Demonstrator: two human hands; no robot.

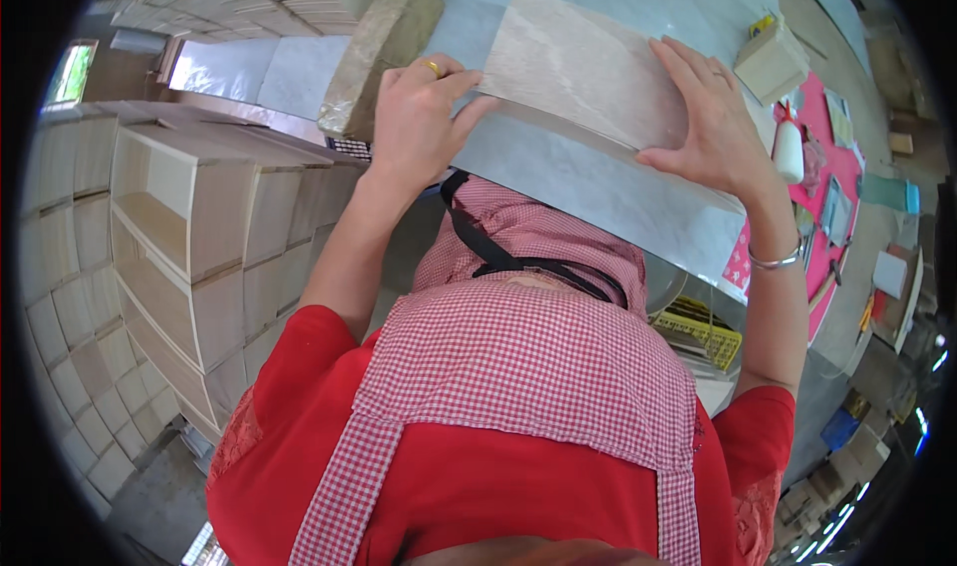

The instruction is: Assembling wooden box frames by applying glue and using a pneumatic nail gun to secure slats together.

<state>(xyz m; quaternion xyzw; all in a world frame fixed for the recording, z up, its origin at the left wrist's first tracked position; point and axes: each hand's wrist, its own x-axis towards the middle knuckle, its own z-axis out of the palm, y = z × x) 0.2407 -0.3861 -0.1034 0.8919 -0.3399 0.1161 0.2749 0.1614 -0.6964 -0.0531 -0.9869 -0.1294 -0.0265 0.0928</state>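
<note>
A big grey worktable (598, 192) is stretching across the top of the view. To the person's left, tall stacks of pale wooden boxes (179, 237) are standing, some showing open shelves. A red and white checked apron (528, 367) is covering the person's red shirt and filling the bottom.

On the near edge of the table a thin wooden board (588, 68) is lying flat. It is light brown with soft grain lines. The left hand (419, 123) is pressing on the board's left corner, with fingers bent and the thumb reaching onto the wood. The right hand (703, 118) is lying on the board's right edge, fingers spread wide and flat. Neither hand is closing around it.

The board is looking thin, stiff and light, so it would probably lift easily. It could bend or snap if pushed hard in the middle. Holding it by two opposite edges seems safest.

Smaller things are sitting at the right: a little wooden box (770, 63), a white bottle with a red cap (788, 147) and a pink mat (832, 167).

The board's near edge is hard to tell from the table. The hands are hiding the corners below them. The things at the far right are too small and bent to make out.
</note>
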